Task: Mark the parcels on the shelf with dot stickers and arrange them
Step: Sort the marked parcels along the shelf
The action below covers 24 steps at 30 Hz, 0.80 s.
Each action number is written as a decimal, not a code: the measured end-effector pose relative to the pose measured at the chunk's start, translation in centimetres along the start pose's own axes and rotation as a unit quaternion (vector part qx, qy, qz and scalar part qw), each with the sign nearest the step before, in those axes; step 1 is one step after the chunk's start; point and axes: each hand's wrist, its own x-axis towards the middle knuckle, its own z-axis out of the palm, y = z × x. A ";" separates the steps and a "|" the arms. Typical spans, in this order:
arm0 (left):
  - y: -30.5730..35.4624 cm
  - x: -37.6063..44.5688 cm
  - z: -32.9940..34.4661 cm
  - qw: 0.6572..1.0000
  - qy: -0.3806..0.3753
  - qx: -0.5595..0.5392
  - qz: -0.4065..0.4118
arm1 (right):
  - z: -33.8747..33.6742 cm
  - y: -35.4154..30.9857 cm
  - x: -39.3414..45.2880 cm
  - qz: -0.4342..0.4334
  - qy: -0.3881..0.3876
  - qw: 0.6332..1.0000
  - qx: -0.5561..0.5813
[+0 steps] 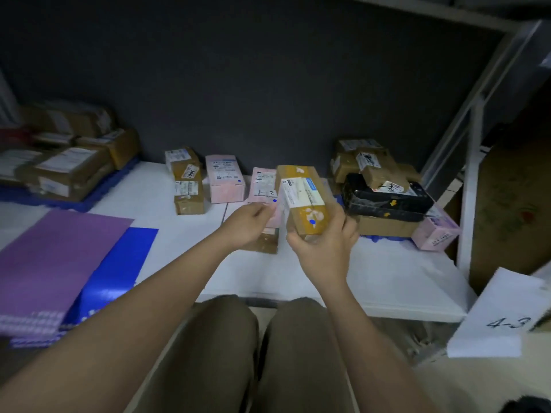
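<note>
My right hand (323,248) grips the near end of a brown cardboard parcel (304,198) and holds it above the white shelf (387,278). The parcel carries a white label and a blue dot sticker (312,222). My left hand (249,225) is curled just left of it, fingertips at a pink parcel (264,186) that bears a blue dot. A small brown parcel (264,242) lies under my left hand. Purple and blue sticker sheets (59,263) lie at the shelf's front left.
Another pink parcel (225,178) and small stacked brown boxes (187,183) stand at the back. A pile with a black parcel (384,198) sits at the right. More boxes on a blue tray (68,165) fill the left. A shelf post (471,189) rises at right.
</note>
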 end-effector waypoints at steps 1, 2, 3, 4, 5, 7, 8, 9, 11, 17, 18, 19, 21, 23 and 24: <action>0.5 -1.3 -0.9 0.999 -0.004 -0.040 -0.015 | 0.0 -1.4 -0.8 -0.012 -0.018 1.000 0.018; 0.7 -2.3 -1.9 0.996 -0.004 -0.079 -0.029 | 0.2 -3.0 -1.4 -0.024 -0.034 0.999 0.031; 0.5 -3.3 -3.1 0.992 0.000 -0.116 -0.041 | 0.6 -4.6 -2.1 -0.041 -0.050 0.997 0.037; -0.1 -4.2 -4.4 0.987 0.005 -0.153 -0.053 | 1.1 -6.2 -2.7 -0.060 -0.065 0.995 0.039; -0.8 -5.0 -5.7 0.979 0.009 -0.192 -0.063 | 1.7 -7.8 -3.4 -0.077 -0.080 0.993 0.041; -2.9 -6.4 -8.6 0.962 0.031 -0.261 -0.075 | 3.6 -10.8 -4.6 -0.109 -0.125 0.985 0.041; -4.0 -7.1 -10.3 0.955 0.051 -0.283 -0.079 | 4.7 -12.1 -5.0 -0.120 -0.158 0.979 0.043; -5.2 -7.6 -11.9 0.948 0.076 -0.297 -0.082 | 6.0 -13.4 -5.5 -0.119 -0.200 0.971 0.054; -7.8 -8.3 -15.0 0.943 0.120 -0.295 -0.094 | 8.7 -15.7 -6.1 -0.086 -0.293 0.943 0.133; -16.4 -6.6 -22.6 0.928 0.235 -0.248 -0.149 | 18.9 -21.4 -6.4 0.087 -0.446 0.839 0.300; -17.5 -6.0 -23.7 0.922 0.246 -0.253 -0.157 | 21.0 -22.0 -6.1 0.107 -0.448 0.832 0.308; -18.6 -5.3 -24.7 0.917 0.252 -0.263 -0.163 | 23.1 -22.6 -5.6 0.128 -0.447 0.824 0.324; -20.2 -3.6 -26.7 0.912 0.252 -0.281 -0.159 | 27.1 -24.0 -4.4 0.171 -0.432 0.810 0.358; -21.6 -1.6 -28.8 0.904 0.269 -0.292 -0.155 | 30.9 -25.5 -2.8 0.195 -0.409 0.806 0.379; -22.2 -0.6 -29.7 0.898 0.279 -0.302 -0.160 | 32.6 -26.1 -2.0 0.196 -0.398 0.808 0.386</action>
